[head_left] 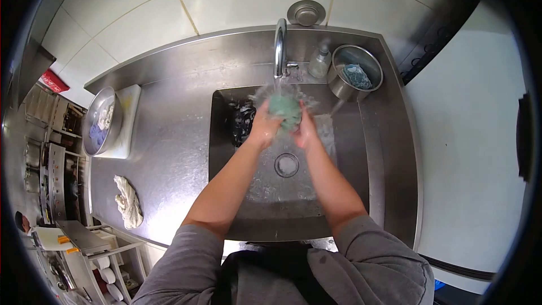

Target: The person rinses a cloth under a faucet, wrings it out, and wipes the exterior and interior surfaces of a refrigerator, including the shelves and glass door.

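Water from the faucet (280, 51) splashes over a green object (284, 108), perhaps a cloth or sponge, blurred by motion. My left hand (264, 126) grips it from the left side, and my right hand (306, 126) holds its right side. Both hands are above the sink basin (271, 212), near its back edge. Below them the round drain (287, 165) shows whitish suds. Dark items with foam (244, 121) lie in the basin's back left corner, partly hidden by my left hand and the splash.
Right of the faucet stand a soap bottle (320, 62) and a metal pot (340, 86) with a bluish scrubber (357, 77). At left, a metal bowl (90, 114) with cloths rests on a white board (131, 118). A crumpled cloth (129, 202) lies on the counter (169, 135).
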A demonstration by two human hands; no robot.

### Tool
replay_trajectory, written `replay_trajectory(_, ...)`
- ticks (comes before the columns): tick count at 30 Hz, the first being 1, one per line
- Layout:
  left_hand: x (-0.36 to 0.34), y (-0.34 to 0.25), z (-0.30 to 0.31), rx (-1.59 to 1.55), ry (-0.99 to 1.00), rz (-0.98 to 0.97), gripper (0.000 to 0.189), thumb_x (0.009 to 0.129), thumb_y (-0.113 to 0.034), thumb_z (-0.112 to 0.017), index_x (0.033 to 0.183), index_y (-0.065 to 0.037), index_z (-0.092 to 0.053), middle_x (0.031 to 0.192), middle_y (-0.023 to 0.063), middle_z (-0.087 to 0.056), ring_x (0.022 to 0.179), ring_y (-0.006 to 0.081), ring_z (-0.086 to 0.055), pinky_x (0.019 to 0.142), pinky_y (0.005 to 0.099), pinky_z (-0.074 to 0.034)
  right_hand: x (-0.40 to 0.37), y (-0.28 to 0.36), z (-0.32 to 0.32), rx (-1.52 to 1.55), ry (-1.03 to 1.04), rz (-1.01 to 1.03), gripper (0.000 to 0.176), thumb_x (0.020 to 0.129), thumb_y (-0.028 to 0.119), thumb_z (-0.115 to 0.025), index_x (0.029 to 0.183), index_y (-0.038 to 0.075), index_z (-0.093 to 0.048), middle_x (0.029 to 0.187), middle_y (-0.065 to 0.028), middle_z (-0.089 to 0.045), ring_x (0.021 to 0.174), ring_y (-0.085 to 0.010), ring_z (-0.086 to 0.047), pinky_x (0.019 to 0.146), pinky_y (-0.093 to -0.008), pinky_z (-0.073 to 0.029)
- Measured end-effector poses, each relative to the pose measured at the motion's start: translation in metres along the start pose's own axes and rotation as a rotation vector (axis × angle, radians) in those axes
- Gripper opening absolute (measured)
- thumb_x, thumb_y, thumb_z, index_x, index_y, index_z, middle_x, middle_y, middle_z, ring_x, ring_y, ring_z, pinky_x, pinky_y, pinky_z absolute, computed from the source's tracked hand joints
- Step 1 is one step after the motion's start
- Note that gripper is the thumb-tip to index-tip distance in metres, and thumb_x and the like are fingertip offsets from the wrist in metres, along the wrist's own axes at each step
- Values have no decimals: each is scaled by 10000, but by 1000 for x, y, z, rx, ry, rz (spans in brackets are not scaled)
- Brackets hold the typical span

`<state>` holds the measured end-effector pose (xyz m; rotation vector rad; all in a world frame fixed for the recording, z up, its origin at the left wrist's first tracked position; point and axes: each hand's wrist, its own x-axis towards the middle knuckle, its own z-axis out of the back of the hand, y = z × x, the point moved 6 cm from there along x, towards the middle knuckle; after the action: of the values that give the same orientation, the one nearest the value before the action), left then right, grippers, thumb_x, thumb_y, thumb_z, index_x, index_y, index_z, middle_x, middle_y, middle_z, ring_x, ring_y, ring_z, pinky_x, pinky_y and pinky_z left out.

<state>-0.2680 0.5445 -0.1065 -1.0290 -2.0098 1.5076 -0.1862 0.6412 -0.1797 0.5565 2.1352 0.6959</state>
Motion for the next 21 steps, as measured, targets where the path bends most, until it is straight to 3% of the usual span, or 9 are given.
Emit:
replay_trajectory(1, -8, -10, -10, -16, 65, 78, 527, 757, 111, -552, 1261, -23, -474, 1115, 89, -596, 1024, 199, -586, 850, 292, -485, -24, -11, -13, 235, 123, -253, 577, 863, 500, -588, 1228, 68, -479, 1197, -91, -577, 1156, -263, -517, 980, -491, -383)
replay_trajectory(4, -23, -8, 11, 325, 78, -106, 535, 775, 87, -602, 1277, -32, -462, 1166, 103, -575, 1094, 214, -558, 942, 322, -442, -30, -1, -44, 545, 426, -212, 523, 856, 477, -612, 1214, 103, -538, 1171, -83, -594, 1140, -256, -536, 973, -440, -402)
replay_trajectory(8, -42, -6, 28, 380, 121, -28, 487, 845, -84, -627, 1295, -38, -445, 1203, 114, -557, 1120, 235, -548, 986, 353, -420, -15, 14, -46, 208, 328, -8, 401, 830, 375, -679, 1093, 80, -611, 1128, -86, -614, 1091, -264, -564, 943, -396, -431)
replay_trajectory(10, -59, -2, 4, -559, 267, 513, 473, 911, -277, -562, 1311, -59, -433, 1245, 129, -536, 1140, 256, -537, 993, 378, -422, -54, 44, -72, -669, 285, 855, 268, 795, 155, -711, 1023, 59, -608, 1080, -83, -643, 993, -271, -609, 893, -371, -466)
replay_trajectory(11, -49, -2, 5, -617, 281, 493, 657, 860, -508, -465, 1357, -87, -377, 1275, 132, -509, 1179, 267, -509, 1004, 419, -406, -94, 53, -94, -774, 401, 1171, 209, 741, 59, -722, 903, 17, -597, 1050, -87, -652, 964, -240, -621, 858, -340, -477)
replay_trajectory(12, -36, -3, 5, -677, 294, 469, 862, 809, -739, -369, 1403, -115, -321, 1305, 136, -482, 1218, 277, -481, 1015, 459, -390, -113, 49, -107, -881, 531, 1267, 218, 738, 152, -729, 855, 30, -592, 1056, -106, -635, 941, -273, -626, 802, -346, -486)
replay_trajectory(15, 1, 12, 17, -558, 113, 422, 470, 919, -463, -477, 1219, -102, -503, 1153, 129, -575, 1031, 258, -587, 882, 420, -492, -120, 40, -100, -871, 451, 1218, 162, 753, 109, -725, 765, 26, -586, 965, -80, -654, 802, -206, -633, 751, -311, -490)
replay_trajectory(17, 3, 10, 9, -543, 20, 414, 192, 910, -249, -531, 987, -78, -575, 956, 95, -615, 816, 212, -632, 701, 359, -549, -92, 43, -75, -606, 227, 671, 145, 787, 133, -704, 815, 36, -599, 889, -61, -629, 725, -156, -602, 671, -302, -485)
replay_trajectory(21, -5, -20, -2, -283, -209, 180, 36, 840, -88, -556, 870, -70, -558, 791, 31, -560, 746, 156, -590, 616, 295, -502, -73, 41, -57, 8, 24, 392, 238, 808, 129, -663, 989, 9, -567, 853, -52, -600, 725, -147, -599, 626, -300, -486)
